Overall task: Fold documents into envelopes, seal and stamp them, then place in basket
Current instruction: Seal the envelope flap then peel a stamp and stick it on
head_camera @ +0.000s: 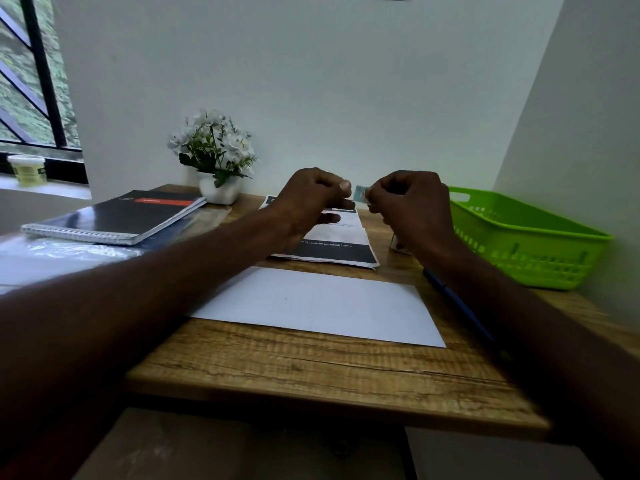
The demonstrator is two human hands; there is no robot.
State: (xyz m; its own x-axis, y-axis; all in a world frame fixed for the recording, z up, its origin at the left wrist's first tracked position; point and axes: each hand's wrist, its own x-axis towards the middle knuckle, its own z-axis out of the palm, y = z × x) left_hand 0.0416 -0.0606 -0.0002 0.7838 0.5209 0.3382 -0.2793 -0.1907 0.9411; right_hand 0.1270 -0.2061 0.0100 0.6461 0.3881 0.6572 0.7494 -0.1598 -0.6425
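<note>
A white envelope (322, 304) lies flat on the wooden desk (311, 368) in front of me. Behind it sits a stack of printed documents (341, 249) with black bands. Both hands are raised above that stack. My right hand (412, 206) pinches a small blue-green stamp (360, 194) between thumb and fingers. My left hand (311, 199) has curled fingers, its thumb tip close to the stamp's left edge; whether it touches the stamp is unclear. A green plastic basket (526, 237) stands at the right edge of the desk.
A spiral notebook (117, 216) lies on a plastic folder at the left. A white pot of white flowers (216, 157) stands at the back. A blue pen (457, 306) lies right of the envelope. A small white object (398, 245) shows under my right wrist.
</note>
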